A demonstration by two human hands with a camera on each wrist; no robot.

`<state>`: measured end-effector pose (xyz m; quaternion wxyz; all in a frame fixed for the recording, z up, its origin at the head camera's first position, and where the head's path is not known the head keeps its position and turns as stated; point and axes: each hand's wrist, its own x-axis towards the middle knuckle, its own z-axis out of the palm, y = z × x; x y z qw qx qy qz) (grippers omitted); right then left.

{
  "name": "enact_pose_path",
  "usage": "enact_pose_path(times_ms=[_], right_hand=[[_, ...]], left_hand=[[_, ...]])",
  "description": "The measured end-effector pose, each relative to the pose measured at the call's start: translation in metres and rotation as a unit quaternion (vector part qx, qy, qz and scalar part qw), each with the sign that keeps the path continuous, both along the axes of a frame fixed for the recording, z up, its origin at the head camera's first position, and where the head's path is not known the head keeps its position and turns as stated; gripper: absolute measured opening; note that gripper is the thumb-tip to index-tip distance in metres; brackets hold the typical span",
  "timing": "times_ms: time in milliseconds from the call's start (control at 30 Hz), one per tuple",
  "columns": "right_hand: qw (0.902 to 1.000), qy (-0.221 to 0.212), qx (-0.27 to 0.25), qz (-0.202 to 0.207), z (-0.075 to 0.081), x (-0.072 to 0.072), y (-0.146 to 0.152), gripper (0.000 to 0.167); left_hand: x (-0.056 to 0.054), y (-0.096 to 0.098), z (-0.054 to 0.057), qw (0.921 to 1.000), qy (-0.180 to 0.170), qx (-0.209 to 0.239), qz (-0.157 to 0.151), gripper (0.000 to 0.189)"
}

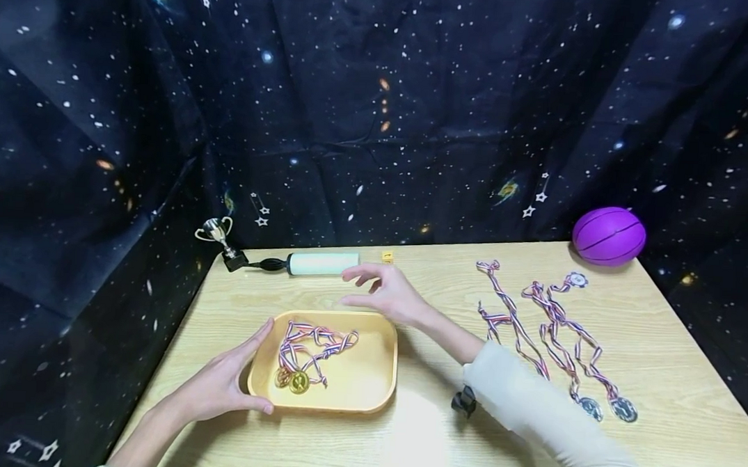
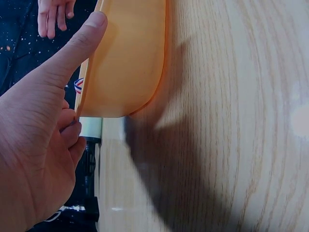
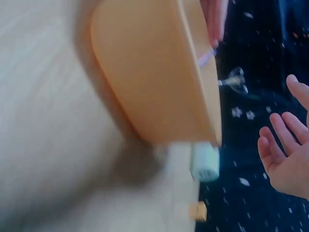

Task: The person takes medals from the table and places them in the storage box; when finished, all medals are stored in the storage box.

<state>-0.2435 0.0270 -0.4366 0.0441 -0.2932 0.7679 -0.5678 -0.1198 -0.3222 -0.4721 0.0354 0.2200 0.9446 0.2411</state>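
A yellow-orange plastic tray (image 1: 367,400) with rounded corners stands on the table. In it lie a gold medal (image 1: 299,381) and a bronze-coloured medal (image 1: 283,377), their striped ribbons (image 1: 319,339) tangled together. My left hand (image 1: 220,383) grips the tray's left end, thumb at the near side and fingers toward the far corner. In the left wrist view the thumb (image 2: 79,43) lies against the rim. Above the tray's far right part, my right hand (image 1: 387,293) holds nothing, its fingers parted and lightly bent.
On the right lie silver medals (image 1: 623,409) with striped ribbons (image 1: 558,318) and a pale rosette-shaped medal (image 1: 577,279). A purple ball (image 1: 608,236) sits at the far right corner. Along the back are a trophy cup (image 1: 220,237), a pale pump-like cylinder (image 1: 322,263) and a small yellow cube (image 1: 387,256).
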Motion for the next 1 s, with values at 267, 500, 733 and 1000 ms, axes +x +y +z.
enact_pose_path(times_ms=[267,500,733,1000], right_hand=[[0.9995,0.031,-0.003,-0.007,0.024,-0.010,0.063,0.052],[0.9986,0.047,0.010,-0.022,0.040,-0.003,0.119,0.055],[0.9978,0.029,0.042,-0.042,0.031,0.020,0.174,0.060],[0.9937,0.030,0.088,-0.062,-0.002,0.061,0.234,0.070]], left_hand=[[0.001,-0.001,0.000,0.9999,0.008,-0.001,-0.007,0.141],[0.001,-0.002,-0.001,0.9999,0.014,0.000,-0.009,0.140],[0.001,0.000,-0.001,0.9999,0.009,0.007,-0.008,0.139],[0.001,0.000,-0.002,1.0000,0.008,0.001,-0.003,0.140]])
